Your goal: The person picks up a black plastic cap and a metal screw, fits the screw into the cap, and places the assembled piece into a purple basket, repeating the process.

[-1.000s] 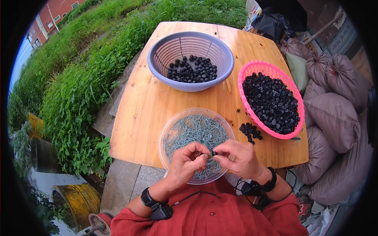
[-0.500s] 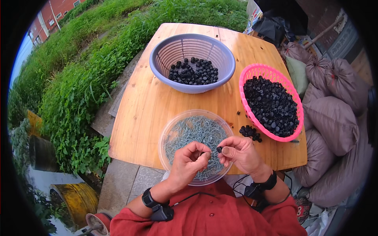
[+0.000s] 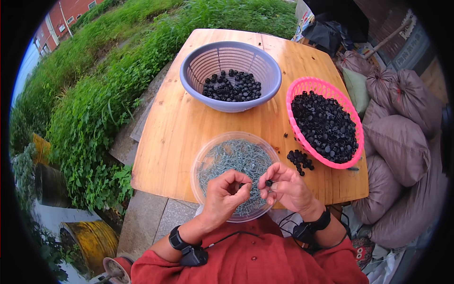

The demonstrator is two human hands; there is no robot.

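Right hand [image 3: 288,187] pinching a small black plastic cap [image 3: 268,182] over the clear round plastic bowl of grey screws [image 3: 208,156], left hand [image 3: 226,196] fingers curled, can't tell what's inside, loose caps [image 3: 299,160] beside pink basket [image 3: 293,99]

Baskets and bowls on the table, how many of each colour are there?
Purple basket: 1
Pink basket: 1
Clear bowl of screws: 1
Total: 3
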